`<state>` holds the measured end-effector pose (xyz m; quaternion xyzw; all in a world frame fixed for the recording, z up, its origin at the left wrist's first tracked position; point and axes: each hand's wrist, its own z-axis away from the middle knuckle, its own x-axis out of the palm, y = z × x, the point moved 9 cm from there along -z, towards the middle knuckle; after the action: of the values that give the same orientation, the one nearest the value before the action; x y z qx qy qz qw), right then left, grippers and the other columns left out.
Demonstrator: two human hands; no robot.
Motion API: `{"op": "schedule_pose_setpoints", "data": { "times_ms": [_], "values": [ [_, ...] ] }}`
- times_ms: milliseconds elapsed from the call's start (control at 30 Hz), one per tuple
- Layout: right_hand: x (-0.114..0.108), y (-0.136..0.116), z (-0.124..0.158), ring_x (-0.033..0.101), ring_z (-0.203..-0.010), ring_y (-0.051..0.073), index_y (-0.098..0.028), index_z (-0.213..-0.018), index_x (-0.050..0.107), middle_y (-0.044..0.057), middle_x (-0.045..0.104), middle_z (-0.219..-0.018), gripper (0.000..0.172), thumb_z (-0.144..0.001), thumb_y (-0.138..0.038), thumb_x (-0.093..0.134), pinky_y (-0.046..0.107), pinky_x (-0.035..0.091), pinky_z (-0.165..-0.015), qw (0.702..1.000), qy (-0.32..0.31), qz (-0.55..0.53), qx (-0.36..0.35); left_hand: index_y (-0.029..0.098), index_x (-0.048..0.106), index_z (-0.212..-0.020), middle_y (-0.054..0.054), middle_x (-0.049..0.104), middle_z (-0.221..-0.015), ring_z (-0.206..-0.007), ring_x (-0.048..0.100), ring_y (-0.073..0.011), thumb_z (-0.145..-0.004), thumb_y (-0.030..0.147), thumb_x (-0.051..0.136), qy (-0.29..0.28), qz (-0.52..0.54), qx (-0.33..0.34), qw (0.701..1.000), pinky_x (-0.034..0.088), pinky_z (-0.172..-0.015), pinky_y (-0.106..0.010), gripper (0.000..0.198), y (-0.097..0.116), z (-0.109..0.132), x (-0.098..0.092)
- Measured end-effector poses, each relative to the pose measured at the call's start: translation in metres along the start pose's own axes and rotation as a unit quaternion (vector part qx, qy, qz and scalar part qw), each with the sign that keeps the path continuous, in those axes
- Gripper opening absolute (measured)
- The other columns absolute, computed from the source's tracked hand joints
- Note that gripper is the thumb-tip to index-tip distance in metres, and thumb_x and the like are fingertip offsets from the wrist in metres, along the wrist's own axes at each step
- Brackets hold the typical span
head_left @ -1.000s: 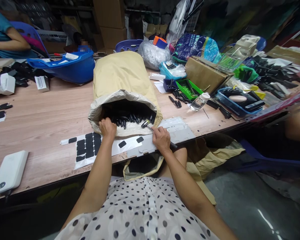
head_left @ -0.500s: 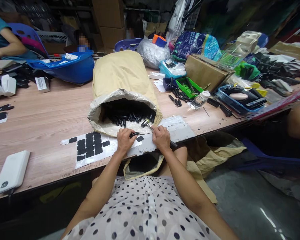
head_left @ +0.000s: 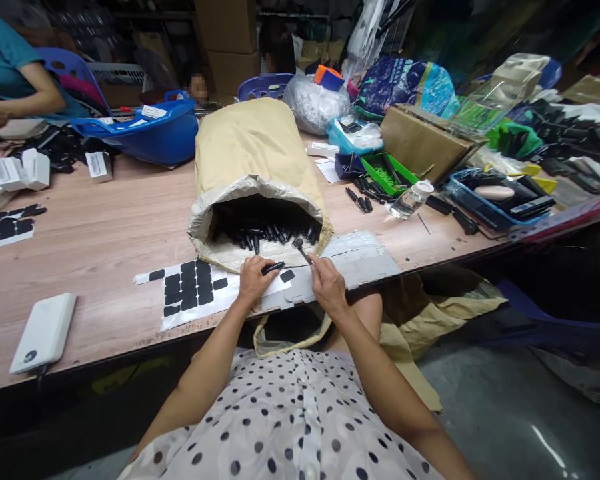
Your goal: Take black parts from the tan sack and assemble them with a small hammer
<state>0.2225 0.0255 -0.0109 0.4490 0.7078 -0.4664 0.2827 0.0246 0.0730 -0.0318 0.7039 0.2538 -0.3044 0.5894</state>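
Observation:
My left hand (head_left: 253, 279) is closed around a small black cylindrical part (head_left: 273, 268), just in front of the open sack. In my right hand (head_left: 329, 285) is a small hammer (head_left: 301, 247), its metal head raised near the sack's lower right lip. The beige sack (head_left: 257, 143) lies on the table with its mouth towards me, and many black parts (head_left: 260, 235) show inside. Under my hands are a grey board (head_left: 365, 261) and a white sheet with black stickers (head_left: 189, 287). One loose black sticker (head_left: 287, 275) lies between my hands.
A white power bank (head_left: 44, 331) is at the left front. Behind stand a blue basin (head_left: 150, 137), a green tray (head_left: 389, 175) and a clear bottle (head_left: 411, 200). A blue basket (head_left: 500, 200) is at the right. Another person's arm (head_left: 40, 93) shows at the upper left.
The view has shifted, so the table items appear further right. My right hand has changed its angle on the hammer, whose handle now points more steeply. My left hand still holds the black part.

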Motion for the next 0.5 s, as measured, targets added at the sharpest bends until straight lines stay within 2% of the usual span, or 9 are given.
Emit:
{"op": "schedule_pose_setpoints", "data": {
  "times_ms": [133, 300, 500],
  "values": [
    [-0.003, -0.022, 0.018, 0.063, -0.093, 0.018, -0.024, -0.133, 0.064, 0.006, 0.066, -0.100, 0.042, -0.100, -0.019, 0.038, 0.025, 0.051, -0.083, 0.997, -0.011, -0.074, -0.026, 0.028, 0.077, -0.093, -0.003, 0.068, -0.091, -0.098, 0.056, -0.0255, -0.081, 0.029, 0.071, 0.006, 0.000, 0.003, 1.000, 0.046, -0.091, -0.039, 0.013, 0.000, -0.001, 0.001],
    [-0.005, -0.035, 0.027, 0.063, -0.087, 0.016, -0.026, -0.136, 0.063, 0.005, 0.062, -0.091, 0.045, -0.099, -0.016, 0.040, 0.023, 0.051, -0.079, 0.998, -0.005, -0.047, -0.051, 0.029, 0.078, -0.093, -0.002, 0.066, -0.088, -0.096, 0.056, -0.0247, -0.081, 0.028, 0.072, 0.010, -0.003, 0.007, 1.000, 0.045, -0.090, -0.039, 0.013, -0.002, -0.002, 0.004],
    [-0.003, -0.038, 0.024, 0.062, -0.083, 0.016, -0.026, -0.133, 0.066, 0.005, 0.060, -0.090, 0.045, -0.098, -0.015, 0.040, 0.021, 0.051, -0.075, 0.998, -0.024, -0.030, -0.058, 0.029, 0.079, -0.093, -0.003, 0.065, -0.087, -0.096, 0.056, -0.0248, -0.080, 0.027, 0.073, 0.008, -0.002, -0.001, 1.000, 0.045, -0.090, -0.040, 0.013, -0.002, -0.003, 0.005]
  ]
}}
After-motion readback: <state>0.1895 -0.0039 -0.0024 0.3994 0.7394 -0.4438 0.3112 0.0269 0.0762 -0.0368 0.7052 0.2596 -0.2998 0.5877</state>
